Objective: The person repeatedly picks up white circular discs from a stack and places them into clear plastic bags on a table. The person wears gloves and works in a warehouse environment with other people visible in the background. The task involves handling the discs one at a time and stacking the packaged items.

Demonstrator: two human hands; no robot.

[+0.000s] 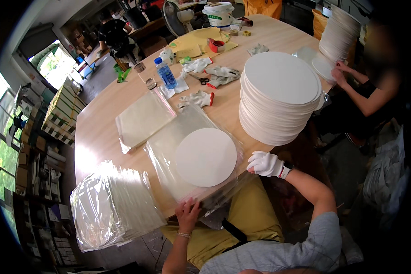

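Head view: the white round disc [206,156] lies flat inside a clear plastic bag [169,137] mid-surface. Bare left hand [187,213], at 6 o'clock of the disc, pinches the bag's near edge. Gloved right hand [265,163], at 3 o'clock, loosely curled, grasps the bag's corner. Tall stack of discs [278,100] sits at 1 o'clock on the wooden surface [100,132].

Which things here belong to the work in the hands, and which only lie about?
In use: left hand on the clear bags; white disc on them; gloved right hand; disc stack; packed bags.

Lying about: water bottle, scissors, spare gloves, tape roll, white bucket.
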